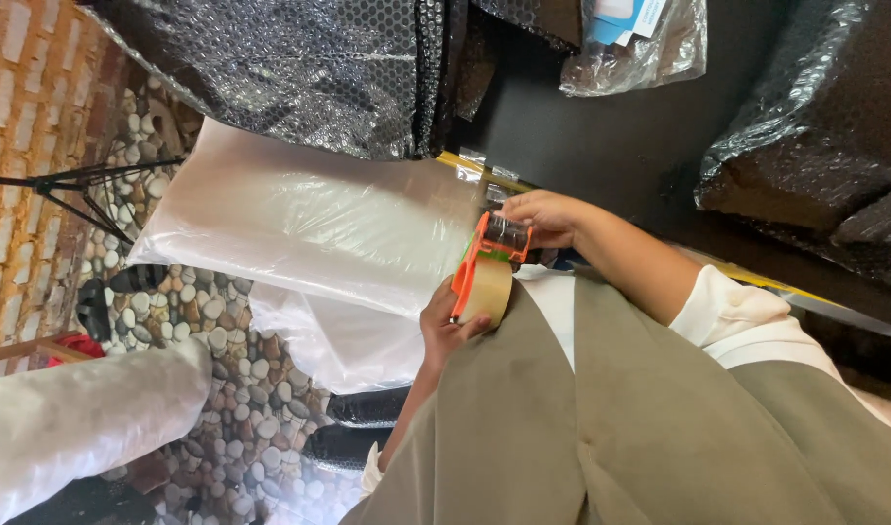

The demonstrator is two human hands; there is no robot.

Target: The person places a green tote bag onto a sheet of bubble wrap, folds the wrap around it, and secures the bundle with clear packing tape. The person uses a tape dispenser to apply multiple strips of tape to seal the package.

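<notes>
At the far left a brick wall (pixel 27 126) meets a pebble-patterned floor (pixel 222 369), with a thin black tripod leg (pixel 76 180) crossing them. Below, a pale wrapped roll (pixel 86 413) lies slantwise. Further right, clear plastic bags (pixel 309 219) lie flat and glossy, partly under a large package in black bubble wrap (pixel 299 68) at the top.

In the middle, one hand (pixel 443 326) grips the brown roll of a tape dispenser (pixel 484 272) from below, fingers curled around the roll's edge. The dispenser has an orange frame and is held in the air just above the grey-green jacket (pixel 601 418). The other hand (pixel 547 216) pinches the dispenser's upper end. Which hand is left and which right cannot be told.

Right of that lies a dark surface (pixel 611 126) with a yellow edge strip (pixel 756 277). A clear packet holding a blue-and-white label (pixel 635 39) rests at the top, and more black bubble-wrapped packages (pixel 815 126) fill the far right.
</notes>
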